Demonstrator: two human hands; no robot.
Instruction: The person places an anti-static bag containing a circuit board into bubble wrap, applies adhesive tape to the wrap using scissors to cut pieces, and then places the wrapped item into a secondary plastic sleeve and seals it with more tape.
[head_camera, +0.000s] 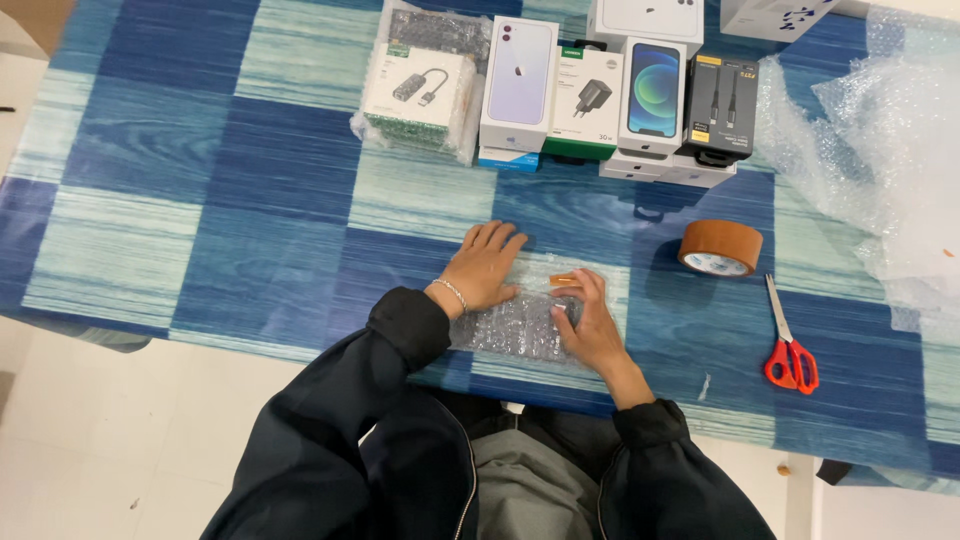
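Both hands press on a bubble-wrapped parcel (515, 325) near the front edge of the blue checked surface (250, 250). The left hand (485, 268) lies flat, fingers spread; the right hand (590, 320) seems to pinch a strip of brown tape (563, 279). A tape roll (720, 247) and red scissors (790, 350) lie to the right, well apart.

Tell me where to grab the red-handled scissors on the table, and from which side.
Probably by the red handle loops, coming from the near table edge. The scissors lie flat and closed, right of the right hand, handles toward the person and blades pointing away toward the tape roll, so the loops come first.
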